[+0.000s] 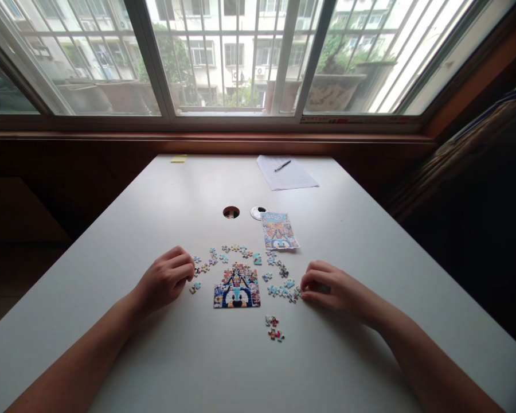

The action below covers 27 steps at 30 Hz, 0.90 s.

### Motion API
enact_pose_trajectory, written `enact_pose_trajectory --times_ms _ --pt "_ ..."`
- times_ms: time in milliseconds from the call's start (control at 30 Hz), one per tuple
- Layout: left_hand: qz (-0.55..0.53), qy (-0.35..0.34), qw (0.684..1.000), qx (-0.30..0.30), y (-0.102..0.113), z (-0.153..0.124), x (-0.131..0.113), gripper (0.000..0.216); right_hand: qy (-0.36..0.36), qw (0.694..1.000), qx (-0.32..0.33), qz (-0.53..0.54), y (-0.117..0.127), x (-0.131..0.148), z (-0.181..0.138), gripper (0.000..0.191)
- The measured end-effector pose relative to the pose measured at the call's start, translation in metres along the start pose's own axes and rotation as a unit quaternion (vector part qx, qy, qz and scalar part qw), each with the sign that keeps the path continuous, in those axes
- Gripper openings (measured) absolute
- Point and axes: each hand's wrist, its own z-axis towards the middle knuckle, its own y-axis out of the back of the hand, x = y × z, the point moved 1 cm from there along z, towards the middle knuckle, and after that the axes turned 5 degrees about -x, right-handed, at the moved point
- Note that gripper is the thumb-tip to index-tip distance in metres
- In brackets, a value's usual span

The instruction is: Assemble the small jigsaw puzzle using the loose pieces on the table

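A partly assembled colourful jigsaw lies on the white table between my hands. My left hand rests to its left with fingers curled loosely, nothing visible in them, close to a loose piece. My right hand lies to the right, fingertips pinched together at the edge of a cluster of loose pieces; whether it grips a piece I cannot make out. More loose pieces are scattered behind the puzzle, and a few lie in front.
A printed reference picture lies behind the pieces. Further back are a round cable hole, its white cap, a paper sheet with a pen and a yellow note. A window runs along the far wall.
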Motion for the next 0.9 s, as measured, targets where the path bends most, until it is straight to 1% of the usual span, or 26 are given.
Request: enact_pose_trajectory --times_ms 233,400,767,900 --pt "-0.007 -0.001 1.0 0.003 0.0 0.0 0.001 0.03 -0.012 1.0 0.015 0.018 0.0 -0.003 0.0 0.017" --pt "-0.001 -0.001 1.0 -0.001 0.001 0.001 -0.001 0.03 -0.015 1.0 0.006 0.024 0.002 0.0 -0.002 0.018" --pt "-0.005 -0.005 1.0 0.004 0.0 0.0 0.001 0.03 0.063 0.998 -0.014 -0.027 -0.007 0.013 0.005 0.014" --pt "-0.003 -0.006 1.0 0.002 0.0 0.002 -0.001 0.03 0.062 0.998 -0.013 -0.021 -0.008 0.015 0.006 0.015"
